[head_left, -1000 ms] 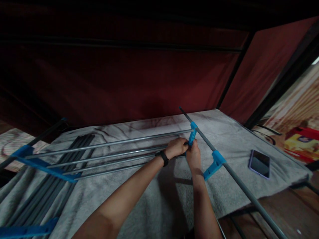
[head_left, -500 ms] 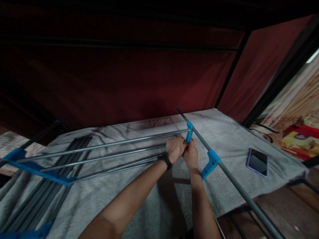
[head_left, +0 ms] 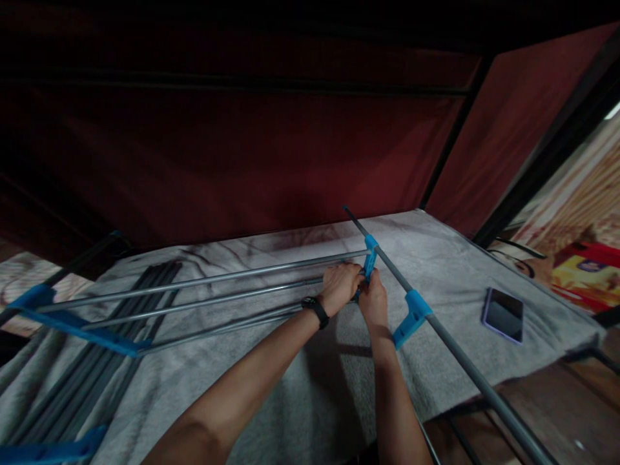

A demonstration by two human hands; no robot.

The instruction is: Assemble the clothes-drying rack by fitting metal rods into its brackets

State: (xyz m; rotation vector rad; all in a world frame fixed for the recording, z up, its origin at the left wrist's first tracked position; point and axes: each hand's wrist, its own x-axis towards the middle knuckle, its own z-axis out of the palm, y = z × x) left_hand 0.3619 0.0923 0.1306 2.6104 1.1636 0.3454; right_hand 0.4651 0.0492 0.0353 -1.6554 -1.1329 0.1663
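My left hand [head_left: 340,286], with a black watch on its wrist, is closed around the end of a grey metal rod [head_left: 217,302] right where it meets a blue plastic connector [head_left: 370,261]. My right hand [head_left: 374,301] is closed on the lower part of that same connector. The connector sits on a long grey pole [head_left: 450,342] running from the far middle to the near right. A second blue connector [head_left: 411,318] hangs on the pole closer to me. Several parallel rods stretch left to a blue end bracket [head_left: 72,323].
Everything lies on a grey blanket [head_left: 300,387]. A bundle of dark loose rods [head_left: 87,381] lies at the left. A phone [head_left: 504,314] rests on the blanket at the right. Dark red fabric walls [head_left: 242,155] stand behind. Another blue piece [head_left: 53,449] shows at bottom left.
Both hands have stayed clenched at the connector; the rack frame and view shifted slightly, with the left bracket dipping a little and coming back.
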